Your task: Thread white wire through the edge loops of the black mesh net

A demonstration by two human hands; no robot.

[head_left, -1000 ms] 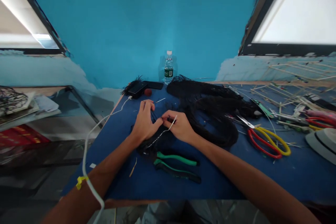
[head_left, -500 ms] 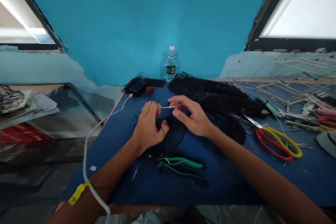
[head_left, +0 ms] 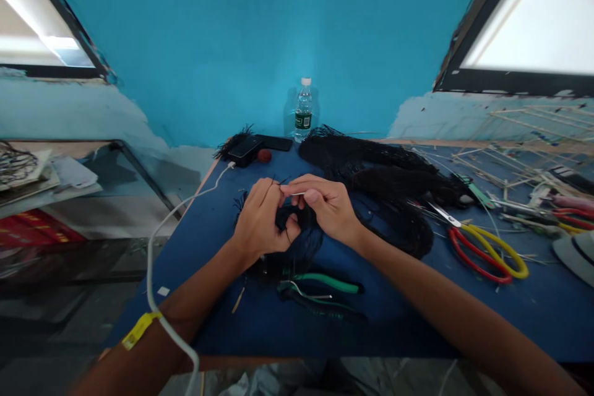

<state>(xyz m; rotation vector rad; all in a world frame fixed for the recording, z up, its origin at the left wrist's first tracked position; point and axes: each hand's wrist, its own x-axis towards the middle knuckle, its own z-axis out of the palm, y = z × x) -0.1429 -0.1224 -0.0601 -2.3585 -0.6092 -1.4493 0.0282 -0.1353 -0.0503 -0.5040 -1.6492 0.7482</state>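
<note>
My left hand (head_left: 260, 219) is closed on black fibre strands (head_left: 301, 250), with dark thread looped over its fingers. Fingers of my right hand (head_left: 333, 207) pinch a thin silvery wire (head_left: 297, 193), and their tips meet the left fingertips. Part of the wire is hidden between the fingers. Below both hands, green-and-black pliers (head_left: 330, 281) lie on the blue tabletop (head_left: 399, 322), with a bent piece of wire across them.
Behind my right hand lie long black fibre bundles (head_left: 366, 158). Red-and-yellow scissors (head_left: 487, 253) rest to the right, near thin stick frames (head_left: 505, 161). A water bottle (head_left: 304, 111) stands by the wall. A white cable (head_left: 151, 272) crosses my left forearm from a black device (head_left: 245, 150).
My right hand has moved left along the wire until its fingertips reach the left hand, covering most of the wire. The left hand keeps nearly the same place.
</note>
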